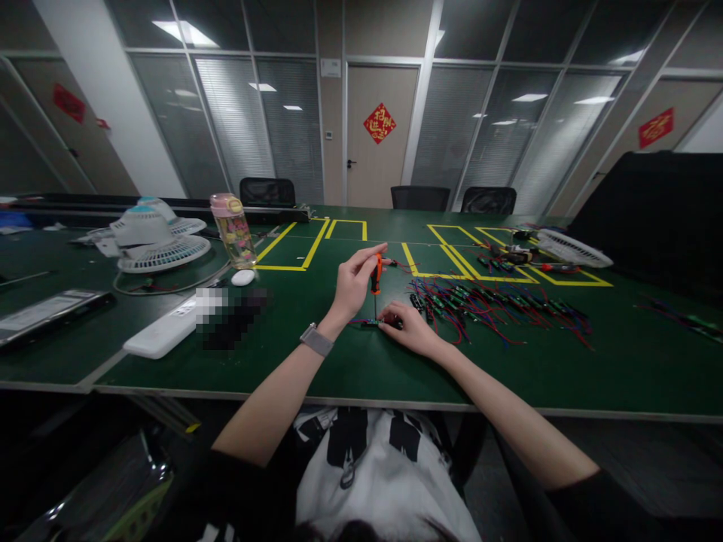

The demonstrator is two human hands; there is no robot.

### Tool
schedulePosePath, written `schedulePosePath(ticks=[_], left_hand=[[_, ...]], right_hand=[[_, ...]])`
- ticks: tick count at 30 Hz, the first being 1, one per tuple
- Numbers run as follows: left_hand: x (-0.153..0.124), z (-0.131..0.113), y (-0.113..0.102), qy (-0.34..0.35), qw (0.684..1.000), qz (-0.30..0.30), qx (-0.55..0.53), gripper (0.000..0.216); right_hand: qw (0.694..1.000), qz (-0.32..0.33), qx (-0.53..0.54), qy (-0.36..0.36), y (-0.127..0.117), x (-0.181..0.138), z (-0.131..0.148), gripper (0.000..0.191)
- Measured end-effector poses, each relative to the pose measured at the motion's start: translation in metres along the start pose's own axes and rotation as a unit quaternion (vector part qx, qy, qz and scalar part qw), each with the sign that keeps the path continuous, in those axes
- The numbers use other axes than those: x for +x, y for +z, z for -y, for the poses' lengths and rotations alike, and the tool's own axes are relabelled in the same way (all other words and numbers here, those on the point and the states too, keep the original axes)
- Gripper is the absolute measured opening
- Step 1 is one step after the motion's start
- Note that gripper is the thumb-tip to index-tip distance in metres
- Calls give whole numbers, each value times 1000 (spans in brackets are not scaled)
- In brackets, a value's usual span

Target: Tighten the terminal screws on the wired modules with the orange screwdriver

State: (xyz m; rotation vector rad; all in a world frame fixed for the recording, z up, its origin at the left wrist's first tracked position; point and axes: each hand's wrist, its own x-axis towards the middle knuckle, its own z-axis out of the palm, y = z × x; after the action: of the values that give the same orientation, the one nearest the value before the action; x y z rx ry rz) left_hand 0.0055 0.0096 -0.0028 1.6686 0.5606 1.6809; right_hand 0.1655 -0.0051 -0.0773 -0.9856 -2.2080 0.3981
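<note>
My left hand (355, 284), with a watch (317, 339) on its wrist, is closed round the orange and black handle of a screwdriver (376, 275). The screwdriver stands upright, its thin shaft pointing down at a small green circuit board (370, 323) on the table. Whether the tip touches the board is too small to tell. My right hand (411, 326) rests on the table with its fingertips pinching the board's right end. Red and blue wires run out from the board's left side.
Several circuit boards with red and blue wires (480, 301) lie piled to the right on the green table (316, 369). On the left are a white power strip (169, 327), a bottle (234, 233), a white case (243, 278) and a fan (163, 252). A black screen-like object (660, 218) stands far right.
</note>
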Motion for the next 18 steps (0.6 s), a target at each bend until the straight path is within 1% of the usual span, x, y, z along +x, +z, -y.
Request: schedulePosePath(ticks=[2, 7, 9, 11, 15, 18], left_hand=[[0, 1, 0, -10, 1000, 2, -15, 28], [-1, -1, 0, 33, 995, -33, 83, 22], [0, -1, 0, 36, 994, -40, 90, 20], [1, 0, 0, 25, 997, -31, 60, 22], [2, 3, 1, -13, 999, -5, -41, 27], [1, 1, 2, -20, 999, -14, -47, 27]], right_hand=[[1000, 0, 1, -1, 0, 0, 0, 6], [1000, 2, -6, -2, 0, 0, 0, 5], [1000, 2, -7, 2, 0, 0, 0, 5], [1000, 3, -7, 5, 1, 0, -1, 6], [1000, 1, -3, 4, 1, 0, -1, 5], [1000, 2, -4, 3, 1, 0, -2, 5]])
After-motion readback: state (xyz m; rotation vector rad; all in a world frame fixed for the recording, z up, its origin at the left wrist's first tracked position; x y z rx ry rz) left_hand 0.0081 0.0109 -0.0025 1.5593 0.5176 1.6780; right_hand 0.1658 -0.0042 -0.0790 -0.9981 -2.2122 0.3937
